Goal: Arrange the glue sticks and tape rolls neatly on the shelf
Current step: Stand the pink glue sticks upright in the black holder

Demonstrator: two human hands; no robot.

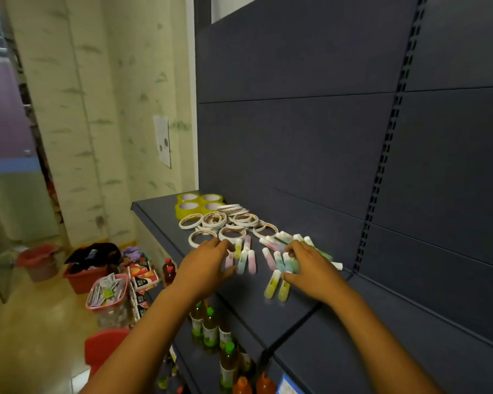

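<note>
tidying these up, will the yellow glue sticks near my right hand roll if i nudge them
Probably: the yellow glue sticks look round and lie flat on the smooth shelf, so a sideways nudge could roll them. They seem small, rigid and likely light.
</note>
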